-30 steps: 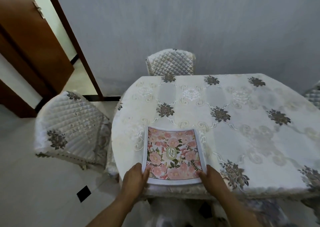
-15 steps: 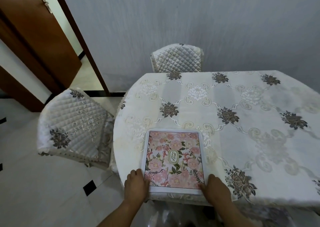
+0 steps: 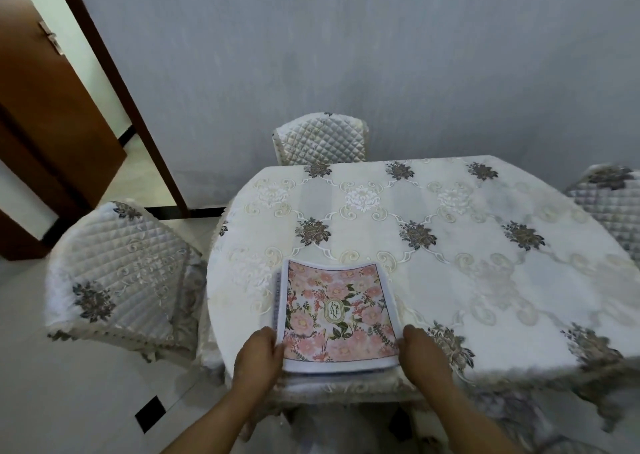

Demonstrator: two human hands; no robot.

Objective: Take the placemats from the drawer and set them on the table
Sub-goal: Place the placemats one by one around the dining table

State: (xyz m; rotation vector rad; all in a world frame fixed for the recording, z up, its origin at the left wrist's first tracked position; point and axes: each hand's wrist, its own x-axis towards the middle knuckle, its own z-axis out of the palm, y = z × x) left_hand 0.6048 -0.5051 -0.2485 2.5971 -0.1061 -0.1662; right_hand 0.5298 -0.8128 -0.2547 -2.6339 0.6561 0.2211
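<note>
Head view, the only one supplied: a stack of pink floral placemats with white borders (image 3: 337, 318) lies on the oval worktop under a cream embroidered tablecloth (image 3: 450, 245), at the near edge in front of the person. Layered edges show along the left side and near edge of the stack, so it holds more than one mat; the count cannot be read.

Left hand (image 3: 258, 355): grip pinching the near left corner of the stack, thumb on top, fingers hidden beneath.

Right hand (image 3: 420, 349): set against the near right corner, fingers curled at the edge; whether it pinches or merely steadies cannot be told.

Three quilted white chair covers stand around the worktop: one at left (image 3: 121, 280), one at the far side (image 3: 320, 138), one at the right edge (image 3: 609, 200).

Assessment: the step in hand appears to be parting the top mat from the stack. Recommended practice: lift one corner with the thumb, hold the remainder flat with the other hand, and slide nothing, since the tablecloth would likely ruck. Each mat should be laid squarely before a chair
</note>
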